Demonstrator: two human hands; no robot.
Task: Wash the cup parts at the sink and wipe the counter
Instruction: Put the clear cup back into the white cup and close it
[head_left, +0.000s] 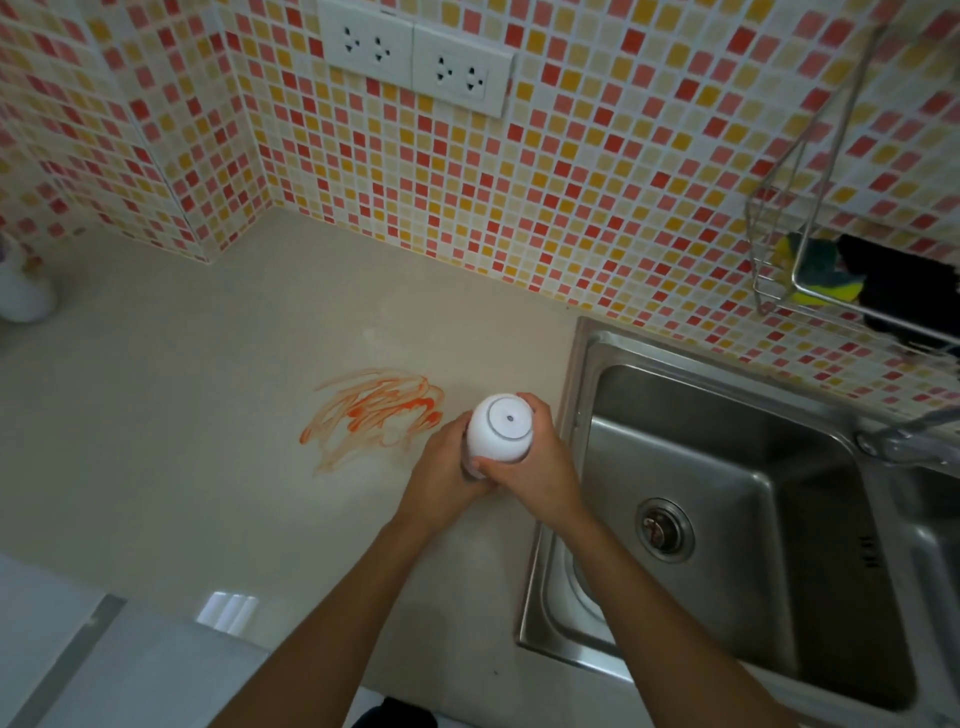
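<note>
Both hands clasp our white cup (501, 431) over the desk (182, 441): left hand (447, 467) low on its far-left side, right hand (535, 462) wrapped round the body. We hold it tilted, long axis leaning away, flat end toward us. Our sink (727, 493) lies just right, nearer the right hand; the orange smear (374, 410) sits left.

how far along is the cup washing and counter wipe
Nothing looks finished. In hand: the left hand and right hand both grip the white cup over the counter, beside the sink, maybe taking it apart. Left: washing the parts, since the basin looks dry with no water running, and wiping the orange smear off the counter.
</note>
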